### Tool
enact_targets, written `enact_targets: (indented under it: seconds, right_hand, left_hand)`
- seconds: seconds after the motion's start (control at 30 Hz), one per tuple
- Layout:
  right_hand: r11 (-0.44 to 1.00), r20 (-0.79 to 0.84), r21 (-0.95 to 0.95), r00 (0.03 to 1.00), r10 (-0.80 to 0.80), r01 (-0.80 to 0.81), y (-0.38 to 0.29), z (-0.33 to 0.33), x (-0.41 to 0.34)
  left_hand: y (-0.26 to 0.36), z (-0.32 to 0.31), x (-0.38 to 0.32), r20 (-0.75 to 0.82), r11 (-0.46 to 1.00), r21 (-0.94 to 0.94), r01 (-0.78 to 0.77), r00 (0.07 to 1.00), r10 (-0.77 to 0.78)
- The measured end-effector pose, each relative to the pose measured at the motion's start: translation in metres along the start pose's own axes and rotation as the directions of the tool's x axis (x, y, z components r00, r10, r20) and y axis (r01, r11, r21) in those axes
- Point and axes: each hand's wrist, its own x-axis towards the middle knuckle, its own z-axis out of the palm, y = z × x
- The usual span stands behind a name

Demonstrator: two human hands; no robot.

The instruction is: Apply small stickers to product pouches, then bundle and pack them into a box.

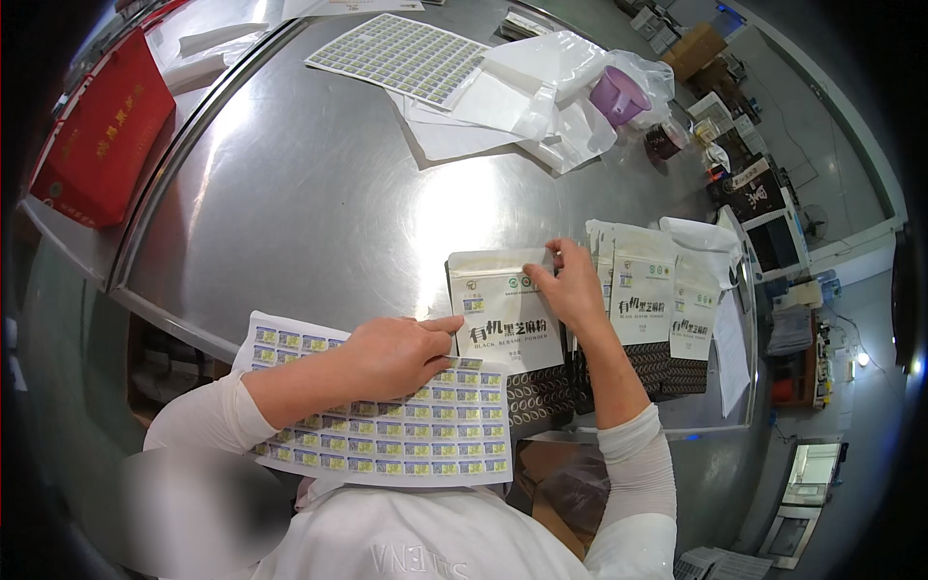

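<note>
A white-and-black stand-up pouch (507,319) lies on the steel table in front of me, with printed writing and a small sticker (473,305) at its upper left. My right hand (569,283) grips its upper right corner, thumb on the front face. My left hand (391,355) is over a sheet of small stickers (406,449), its index finger reaching the pouch's left edge. Its other fingers curl under, so whether they hold anything is hidden. This sheet overlaps the lower left of the pouch and extends past the table's near edge.
Similar pouches (641,297) lie overlapped at right, beside white paper (727,348). Farther back are another sticker sheet (399,58), plastic bags (573,123), a purple plastic cup (620,96) and a dark jar (663,140). A red bag (101,138) stands at left.
</note>
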Motion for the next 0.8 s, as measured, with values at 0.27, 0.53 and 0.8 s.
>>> enact_targets:
  seconds: [0.27, 0.53, 0.8]
  right_hand:
    - [0.813, -0.084, 0.573, 0.994, -0.066, 0.102, 0.021, -0.059, -0.014]
    - [0.974, -0.407, -0.165, 0.889, -0.211, 0.156, 0.095, -0.137, 0.007]
    - [0.815, 0.074, 0.313, 0.843, -0.533, 0.488, -0.041, -0.019, -0.074]
  left_hand:
    - [0.003, -0.009, -0.007, -0.013, 0.995, -0.090, 0.035, 0.999, -0.036]
    - [0.014, -0.027, -0.004, 0.042, 0.974, -0.174, 0.142, 0.990, -0.137]
    - [0.010, -0.024, -0.007, 0.016, 0.972, -0.160, 0.174, 0.985, -0.173]
